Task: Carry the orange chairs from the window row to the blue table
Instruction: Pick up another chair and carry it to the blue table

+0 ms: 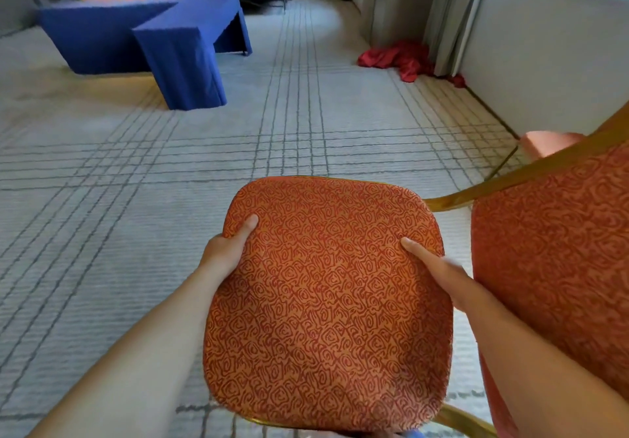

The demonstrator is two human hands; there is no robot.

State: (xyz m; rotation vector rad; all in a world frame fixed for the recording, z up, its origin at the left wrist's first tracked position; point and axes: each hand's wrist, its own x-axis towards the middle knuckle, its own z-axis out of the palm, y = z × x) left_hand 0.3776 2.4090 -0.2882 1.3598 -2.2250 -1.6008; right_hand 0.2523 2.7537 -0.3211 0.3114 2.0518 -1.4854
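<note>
Orange chair [323, 301] is near, in the middle. Left hand [226, 250] and right hand [439, 274] grip its seat sides, thumbs on top. Blue worktop [190, 22] is far left. Next chair [561, 250] is just right; legs might snag it, and the grip might slip.

Both arms bare. The left forearm [143, 342] enters from lower left of frame, angled up toward centre. There the left hand [228, 249] grips the left edge of the orange chair seat [323, 301]: thumb flat on top, fingers hidden beneath. The right forearm [531, 345] enters from lower right; the right hand [439, 272] grips the seat's right edge, thumb on top, fingers out of sight.
</note>
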